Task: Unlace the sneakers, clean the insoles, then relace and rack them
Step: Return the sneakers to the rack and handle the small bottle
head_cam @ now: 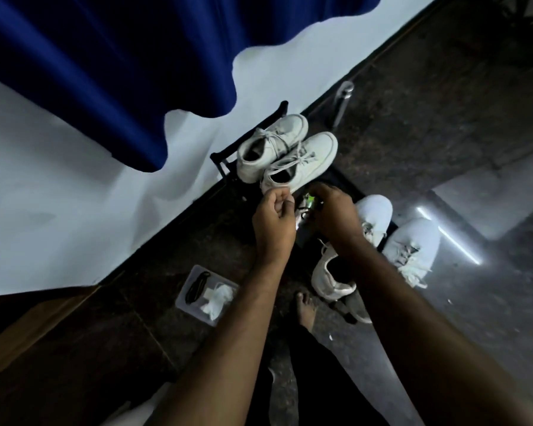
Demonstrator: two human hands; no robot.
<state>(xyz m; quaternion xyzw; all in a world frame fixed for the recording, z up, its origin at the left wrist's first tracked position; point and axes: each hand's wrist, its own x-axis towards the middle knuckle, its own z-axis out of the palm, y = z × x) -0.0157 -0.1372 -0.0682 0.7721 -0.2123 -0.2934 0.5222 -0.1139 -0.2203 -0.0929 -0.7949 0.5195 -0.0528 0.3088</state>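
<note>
While both hands are working at the rack:
left hand [273, 218]: pinching heel of near shoe [299, 162], laced, sitting on rack [225, 162] top beside its pair [271, 146]
right hand [336, 210]: curling over something green-silver, can't tell what
risk: tugging the heel is likely tipping shoe off the edge
floor: three more shoes [410, 250] waiting

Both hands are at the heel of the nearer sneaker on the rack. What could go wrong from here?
1. The left hand pinches the heel of the front sneaker, which sits at the black rack edge; a tug might tip it off.
2. Its lace ends lie across the rear sneaker and may snag.
3. The right hand hides a green-marked item; its grip is unclear in this dim light.
</note>
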